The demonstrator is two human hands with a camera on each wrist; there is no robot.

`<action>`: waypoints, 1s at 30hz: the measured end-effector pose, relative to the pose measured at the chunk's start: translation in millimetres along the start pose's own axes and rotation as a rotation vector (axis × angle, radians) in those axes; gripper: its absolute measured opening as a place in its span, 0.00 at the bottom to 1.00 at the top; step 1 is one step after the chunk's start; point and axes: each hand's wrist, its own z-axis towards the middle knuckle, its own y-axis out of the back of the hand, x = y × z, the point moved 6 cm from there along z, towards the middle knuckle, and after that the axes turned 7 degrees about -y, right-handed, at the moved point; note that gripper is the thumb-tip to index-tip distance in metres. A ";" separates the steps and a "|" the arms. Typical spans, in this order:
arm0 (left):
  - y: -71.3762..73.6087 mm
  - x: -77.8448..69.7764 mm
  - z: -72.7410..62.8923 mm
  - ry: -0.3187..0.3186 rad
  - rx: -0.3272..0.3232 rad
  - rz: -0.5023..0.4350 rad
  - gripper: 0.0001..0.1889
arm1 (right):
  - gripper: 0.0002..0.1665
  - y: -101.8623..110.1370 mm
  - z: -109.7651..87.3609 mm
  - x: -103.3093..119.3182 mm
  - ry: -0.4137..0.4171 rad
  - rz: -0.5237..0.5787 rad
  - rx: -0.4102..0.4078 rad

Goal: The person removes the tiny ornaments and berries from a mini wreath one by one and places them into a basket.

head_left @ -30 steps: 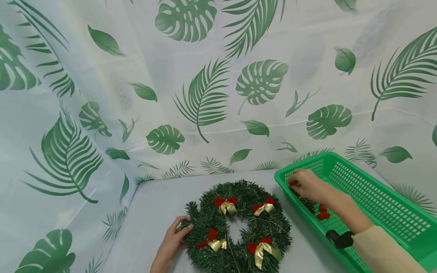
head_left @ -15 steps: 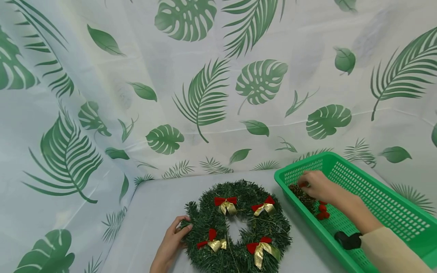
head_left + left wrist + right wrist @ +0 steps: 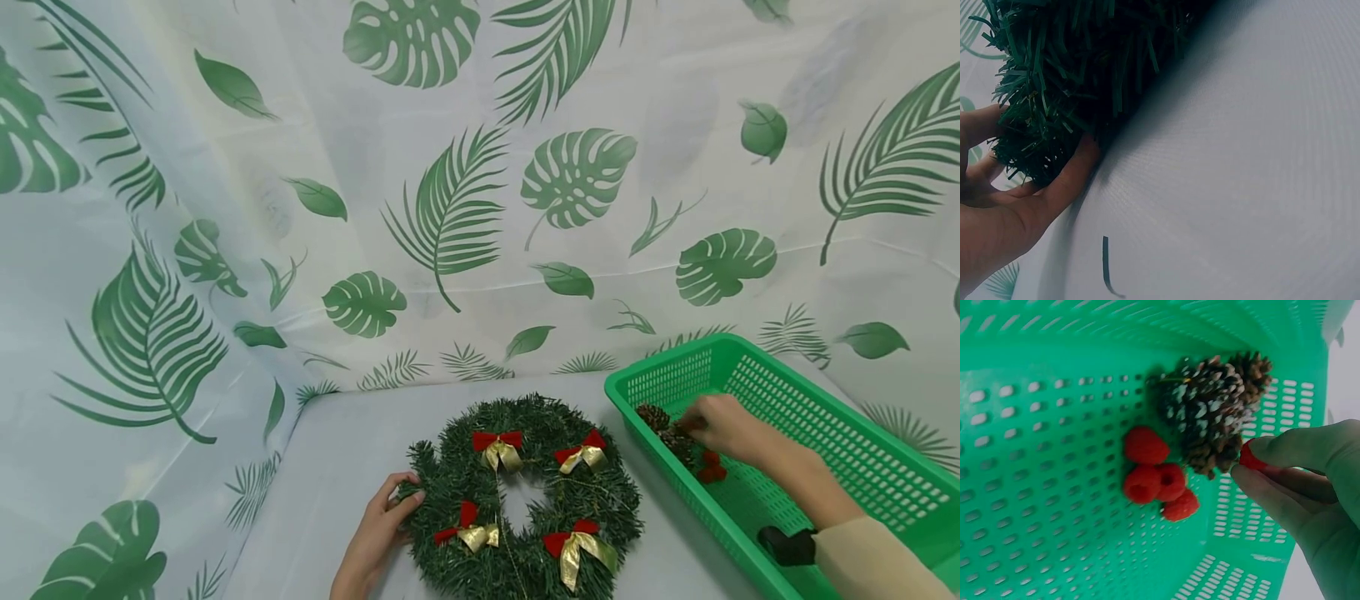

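A green tinsel wreath (image 3: 525, 417) with red-and-gold bows lies on the table. At its left edge, my left hand (image 3: 378, 529) holds the branches; the left wrist view shows fingers and thumb around a tuft (image 3: 1041, 137). Inside the green basket (image 3: 840, 421), my right hand (image 3: 723, 425) pinches a small red piece (image 3: 1250, 456) between thumb and fingers, which hide most of it. That piece is right beside the brown pine cones (image 3: 1210, 403), some with white-tipped scales. Several artificial raspberries (image 3: 1147, 447) lie close by on the basket floor.
A black object (image 3: 786, 546) shows near my right sleeve, over the basket. A white sheet (image 3: 442, 192) printed with green leaves hangs behind the table (image 3: 352, 433). One loose green strand (image 3: 1107, 265) lies by my left hand.
My right hand has moved right and nearer me inside the basket with the red piece, uncovering the pine cones. My left hand and the wreath have stayed in place.
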 end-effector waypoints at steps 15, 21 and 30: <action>0.5 3.7 2.7 0.005 -0.009 0.006 0.19 | 0.08 -9.0 -11.4 -22.2 -0.070 0.029 0.065; 0.0 1.2 0.6 0.005 -0.007 0.006 0.19 | 0.07 -10.0 -13.2 -25.3 -0.063 0.024 0.061; 1.5 3.8 2.7 0.006 -0.012 0.010 0.19 | 0.10 -11.8 -12.6 -26.1 -0.066 0.016 0.056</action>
